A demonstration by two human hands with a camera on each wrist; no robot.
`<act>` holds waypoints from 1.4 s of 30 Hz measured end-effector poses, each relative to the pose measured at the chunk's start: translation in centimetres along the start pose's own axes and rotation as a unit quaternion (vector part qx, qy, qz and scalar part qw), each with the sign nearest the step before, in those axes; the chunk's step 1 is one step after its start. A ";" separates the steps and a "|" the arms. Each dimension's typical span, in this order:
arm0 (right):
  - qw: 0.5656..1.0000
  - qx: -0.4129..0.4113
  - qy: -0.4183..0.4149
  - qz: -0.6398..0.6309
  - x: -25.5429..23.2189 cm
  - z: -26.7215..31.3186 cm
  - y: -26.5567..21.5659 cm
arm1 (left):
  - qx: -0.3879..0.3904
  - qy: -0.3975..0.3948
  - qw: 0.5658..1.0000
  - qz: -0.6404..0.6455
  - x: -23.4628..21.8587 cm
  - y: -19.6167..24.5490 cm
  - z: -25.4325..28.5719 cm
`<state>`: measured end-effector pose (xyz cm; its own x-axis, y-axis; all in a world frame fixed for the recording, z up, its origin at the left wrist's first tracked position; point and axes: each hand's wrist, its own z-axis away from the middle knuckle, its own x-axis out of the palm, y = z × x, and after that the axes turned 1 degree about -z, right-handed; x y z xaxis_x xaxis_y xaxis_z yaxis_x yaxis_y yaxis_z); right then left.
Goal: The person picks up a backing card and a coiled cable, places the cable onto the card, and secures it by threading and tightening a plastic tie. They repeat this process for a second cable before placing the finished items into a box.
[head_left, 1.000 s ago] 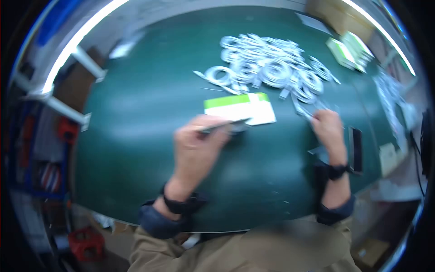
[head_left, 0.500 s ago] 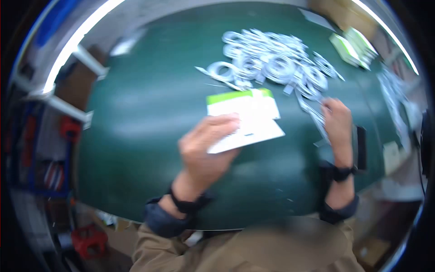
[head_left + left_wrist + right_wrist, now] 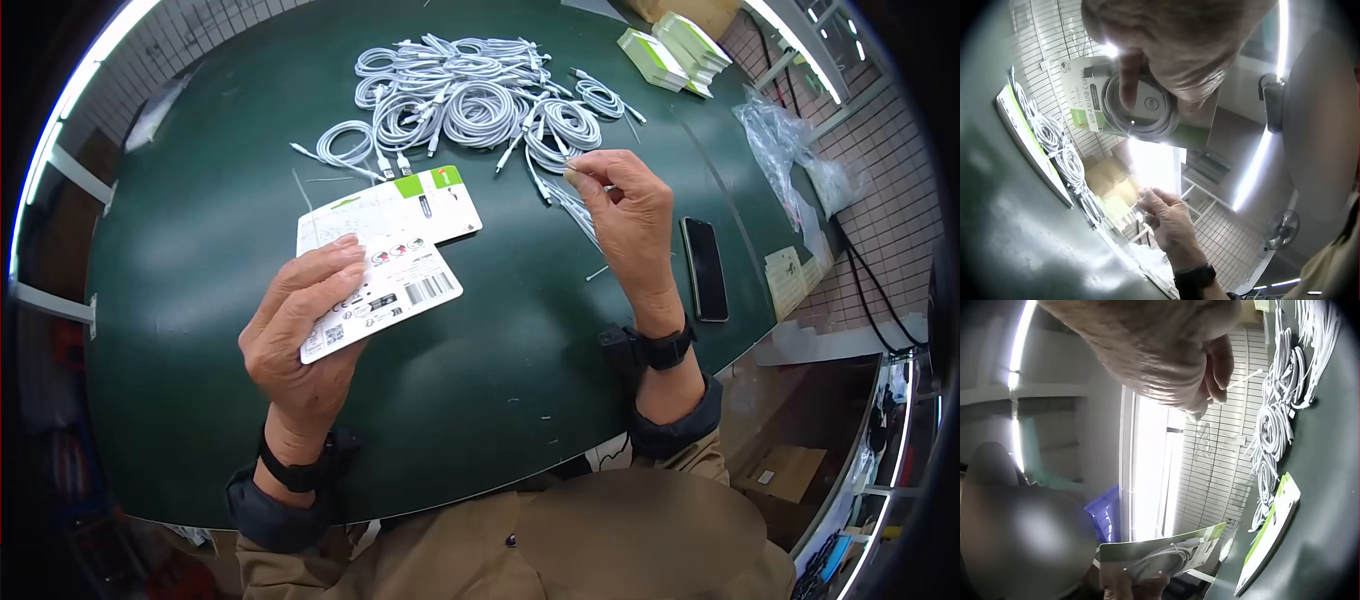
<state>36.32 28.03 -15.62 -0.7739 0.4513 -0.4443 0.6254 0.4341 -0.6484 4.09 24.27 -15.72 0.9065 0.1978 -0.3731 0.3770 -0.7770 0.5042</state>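
My left hand [image 3: 300,325] grips a white and green cable packaging card [image 3: 425,285], thumb side over its printed back with the barcode. The left wrist view shows the card's other face, printed USB-A to USB-C, with a coiled grey-white cable [image 3: 1110,103] under the fingers. Between thumb and fingertips, my right hand [image 3: 640,225] pinches a thin white cable tie [image 3: 1247,384], its small head sticking out. Below that hand lie loose white cable ties [image 3: 572,212]. More packaging cards [image 3: 462,205] lie on the table, partly hidden behind the held card.
Many coiled white cables [image 3: 485,112] are heaped at the back of the green table [image 3: 480,400]. Green and white packs [image 3: 655,62] stand at the far right. A phone [image 3: 706,270] lies right of my right hand, with clear plastic bags [image 3: 780,145] beyond it.
My left hand has tilted the card from nearly edge-on to flat, its printed back facing up. My right hand has lifted from the loose ties, pinching one. The head view has shifted.
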 end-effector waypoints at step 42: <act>0.928 0.028 -0.215 -0.304 3.2 3.8 -6.4 | 0.089 -0.076 0.993 -0.006 1.1 -1.1 0.5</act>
<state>29.43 23.68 -15.24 -0.9577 -0.2215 -0.1839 0.0639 0.4592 -0.8860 4.59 25.08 -17.11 0.8579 0.1249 -0.4984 0.3349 -0.8716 0.3581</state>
